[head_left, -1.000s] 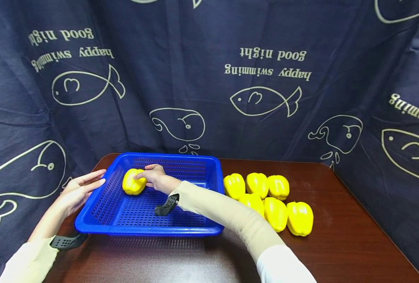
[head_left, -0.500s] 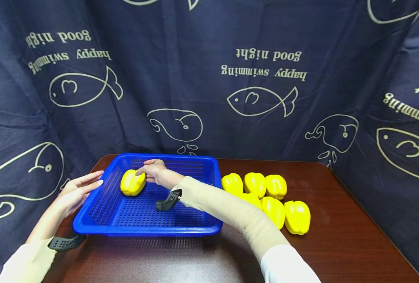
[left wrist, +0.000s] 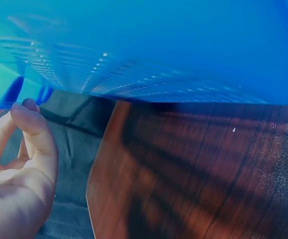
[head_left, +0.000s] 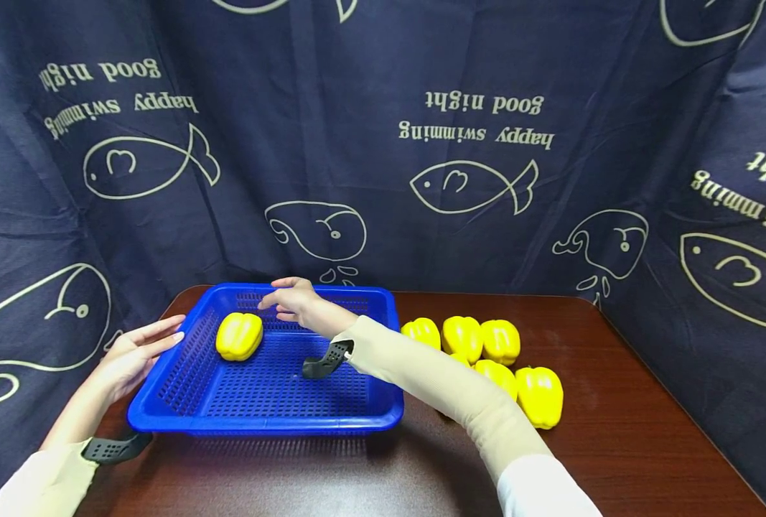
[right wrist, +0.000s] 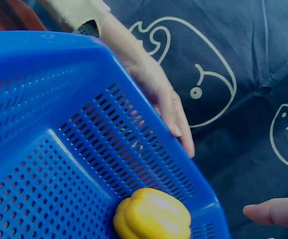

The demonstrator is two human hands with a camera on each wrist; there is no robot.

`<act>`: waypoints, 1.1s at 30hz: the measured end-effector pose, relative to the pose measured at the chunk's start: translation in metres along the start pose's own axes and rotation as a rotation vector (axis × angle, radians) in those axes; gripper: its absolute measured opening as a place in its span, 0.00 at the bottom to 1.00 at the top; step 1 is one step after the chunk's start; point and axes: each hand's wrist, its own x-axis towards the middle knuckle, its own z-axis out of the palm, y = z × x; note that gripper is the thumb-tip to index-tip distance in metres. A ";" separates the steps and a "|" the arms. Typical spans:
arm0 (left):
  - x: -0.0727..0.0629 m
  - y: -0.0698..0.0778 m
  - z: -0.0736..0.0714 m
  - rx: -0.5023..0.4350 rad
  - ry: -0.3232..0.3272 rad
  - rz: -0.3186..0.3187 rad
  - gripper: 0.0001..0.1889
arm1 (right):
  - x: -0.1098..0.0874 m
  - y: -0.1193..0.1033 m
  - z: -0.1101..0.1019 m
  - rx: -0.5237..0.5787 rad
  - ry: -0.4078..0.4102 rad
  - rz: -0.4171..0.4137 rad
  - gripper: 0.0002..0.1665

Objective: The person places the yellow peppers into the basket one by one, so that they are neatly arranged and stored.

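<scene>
Inside a blue perforated plastic basket (head_left: 266, 422), one yellow bell pepper (head_left: 239, 336) lies near the left wall. My right hand (head_left: 299, 301) hovers over the back of the basket, to the right of this pepper and apart from it. Its fingers are spread and hold nothing; a finger (right wrist: 273, 210) shows at the edge of the right wrist view. Outside the basket's left side, my left hand (head_left: 129, 359) touches the rim with its fairly straight fingers. The left wrist view has that hand's fingertips against the rim, under the basket's blue wall.
Several more yellow bell peppers (head_left: 539, 397) sit in a cluster on the brown table (head_left: 628, 402), right of the basket and partly hidden by my right forearm. A dark blue curtain (head_left: 370, 129) with fish and whale drawings hangs behind the table and along its sides.
My right hand has let go of the bell pepper in the basket and drawn back up and to the right. The left hand stays at the rim. The head view has shifted slightly.
</scene>
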 end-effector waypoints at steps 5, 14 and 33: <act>-0.001 -0.001 0.000 -0.006 0.004 0.001 0.16 | -0.005 -0.006 -0.016 -0.010 -0.008 -0.036 0.27; 0.000 -0.001 -0.001 -0.031 -0.011 -0.001 0.17 | -0.018 -0.020 -0.050 -0.185 0.016 -0.292 0.30; 0.000 -0.001 -0.001 0.037 0.021 -0.046 0.16 | -0.032 -0.017 -0.104 -0.128 0.002 -0.298 0.29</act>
